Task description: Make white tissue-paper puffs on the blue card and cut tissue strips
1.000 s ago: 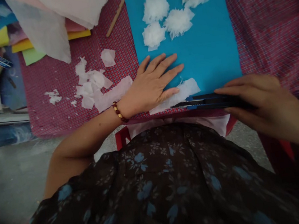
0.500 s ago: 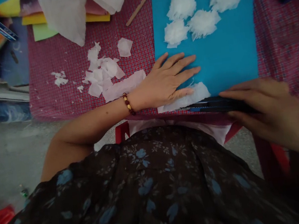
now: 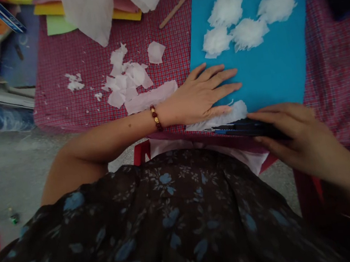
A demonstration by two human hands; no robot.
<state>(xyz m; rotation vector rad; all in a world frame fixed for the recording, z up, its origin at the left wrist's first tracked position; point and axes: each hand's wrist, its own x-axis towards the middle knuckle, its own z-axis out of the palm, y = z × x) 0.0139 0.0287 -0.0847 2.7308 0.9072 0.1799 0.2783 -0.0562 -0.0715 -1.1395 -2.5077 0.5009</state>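
Paper strip, white and narrow, lies along the near edge of the cloth-covered desk, its right end over the lower margin of the blue sheet. From my remote station I record its long axis as running left to right, almost parallel to that edge.

Left hand: palm down, fingers spread apart on the blue sheet, thumb resting on the strip. Right hand: clamped around a dark tool, tip pointing left.

Governing relation: the tool lies nearly in line with the strip, along its near side. Whether the two touch at the tip I cannot tell. The left hand is nearer, being in contact; the right fingertips sit just beside the strip's right end.

Also noted: four white tufts on the sheet's far part, a second strip beside the left wrist, and loose scraps beyond it.
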